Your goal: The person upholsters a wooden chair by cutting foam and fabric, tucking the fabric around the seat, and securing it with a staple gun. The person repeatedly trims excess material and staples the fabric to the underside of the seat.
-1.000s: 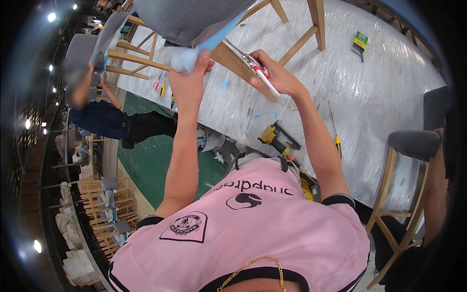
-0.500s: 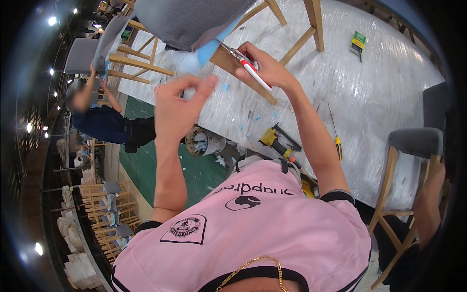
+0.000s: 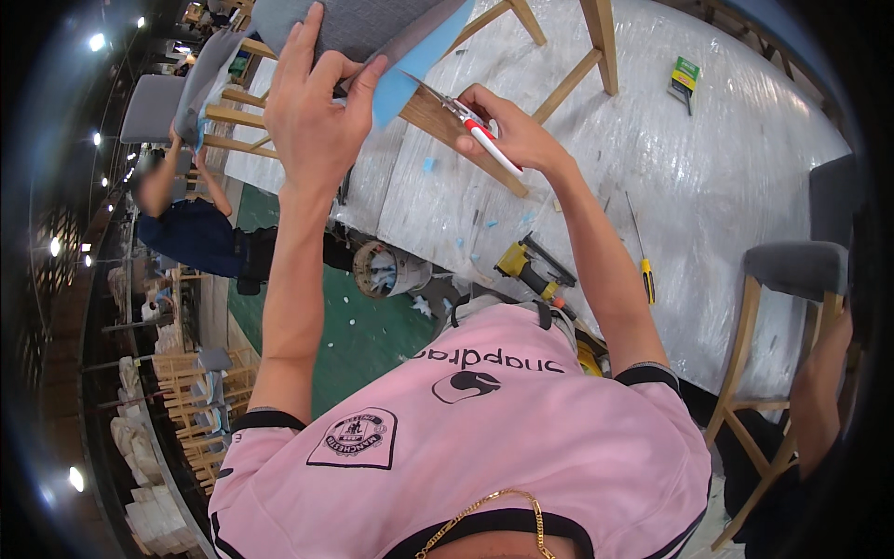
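Note:
Near the top of the view, a grey upholstered chair (image 3: 386,33) lies with its wooden legs pointing right. Light blue lining (image 3: 396,96) sticks out from under its grey fabric. My left hand (image 3: 321,130) is on the fabric, its thumb and index finger bent together at the edge while other fingers lie along the cloth. In my right hand (image 3: 521,135) is a pair of snips (image 3: 482,138) with red and white handles. Their blades point up-left at the lining, beside a wooden leg (image 3: 507,177).
A yellow nail gun (image 3: 521,267), a screwdriver (image 3: 646,279) and a green box (image 3: 684,74) lie on the plastic-wrapped table (image 3: 596,186). Below its edge stands a bucket of scraps (image 3: 400,270). Co-workers handle chairs at left (image 3: 191,233) and right (image 3: 824,391).
My left hand has moved up and left, from empty air onto the grey fabric. The blue scrap blurred beside it is gone from there. My right hand and the snips have barely moved.

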Available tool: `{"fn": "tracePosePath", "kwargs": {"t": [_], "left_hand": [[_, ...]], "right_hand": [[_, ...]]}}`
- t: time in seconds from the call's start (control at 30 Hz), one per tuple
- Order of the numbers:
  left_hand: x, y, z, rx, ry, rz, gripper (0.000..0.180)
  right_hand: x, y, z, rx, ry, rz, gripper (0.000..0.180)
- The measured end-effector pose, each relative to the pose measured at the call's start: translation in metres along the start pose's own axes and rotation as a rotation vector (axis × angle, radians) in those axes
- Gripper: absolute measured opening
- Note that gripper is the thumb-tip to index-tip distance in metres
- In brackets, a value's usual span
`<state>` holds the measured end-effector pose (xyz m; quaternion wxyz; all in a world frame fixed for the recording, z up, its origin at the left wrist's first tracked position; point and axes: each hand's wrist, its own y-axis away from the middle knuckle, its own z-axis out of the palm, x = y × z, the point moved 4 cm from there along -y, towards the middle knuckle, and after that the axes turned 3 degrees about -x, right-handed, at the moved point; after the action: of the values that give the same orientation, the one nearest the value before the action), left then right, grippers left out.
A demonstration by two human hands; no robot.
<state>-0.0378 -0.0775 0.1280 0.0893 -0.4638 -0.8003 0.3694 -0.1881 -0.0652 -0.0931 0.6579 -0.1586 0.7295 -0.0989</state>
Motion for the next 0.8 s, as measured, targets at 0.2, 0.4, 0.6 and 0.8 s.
{"fn": "tracePosePath", "kwargs": {"t": [0.2, 0.4, 0.6, 0.8], "left_hand": [[-0.004, -0.002, 0.000, 0.014, 0.070, -0.093, 0.027], [-0.002, 0.000, 0.002, 0.041, 0.107, -0.106, 0.025], [-0.002, 0.008, 0.005, 0.138, 0.143, -0.023, 0.017], [0.041, 0.101, 0.019, 0.195, 0.896, -0.524, 0.033]], "right_hand": [[-0.002, -0.006, 0.000, 0.051, -0.035, -0.067, 0.074], [0.010, -0.006, 0.002, 0.090, -0.109, -0.115, 0.059], [0.002, 0.001, -0.009, 0.004, -0.136, 0.018, 0.053], [-0.016, 0.003, -0.062, -0.153, 0.077, 0.031, 0.047]]}}
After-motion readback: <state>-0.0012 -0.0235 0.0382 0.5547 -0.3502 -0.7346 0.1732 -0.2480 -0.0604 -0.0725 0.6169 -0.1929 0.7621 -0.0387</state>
